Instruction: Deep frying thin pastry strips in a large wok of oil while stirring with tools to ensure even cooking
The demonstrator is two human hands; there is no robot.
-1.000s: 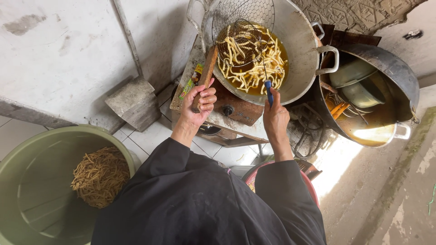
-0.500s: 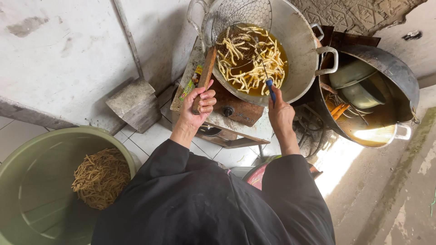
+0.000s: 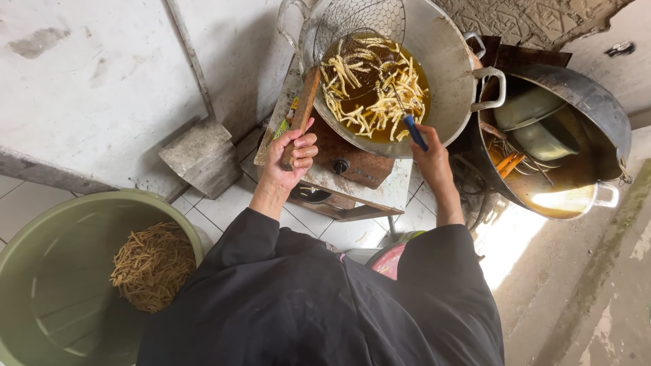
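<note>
A big metal wok [image 3: 447, 47] sits on a rusty stove [image 3: 352, 166], full of brown oil with pale dough strips [image 3: 369, 88] frying in it. My left hand [image 3: 291, 159] grips the wooden handle [image 3: 304, 102] of a wire-mesh skimmer [image 3: 363, 24], whose basket leans against the wok's far wall. My right hand [image 3: 430, 159] is closed on a blue-handled utensil [image 3: 415, 130] whose thin metal end reaches into the strips. Black sleeves cover both of my arms.
At lower left stands a green plastic tub [image 3: 47, 271] holding a heap of fried brown strips [image 3: 152, 264]. A second dark wok [image 3: 576, 108] to the right holds metal bowls and oil. A concrete block [image 3: 203, 156] leans against the white wall.
My view has shifted slightly. Both hands have kept their grips; the blue-handled utensil has moved a little among the strips and the skimmer stays tilted in the wok.
</note>
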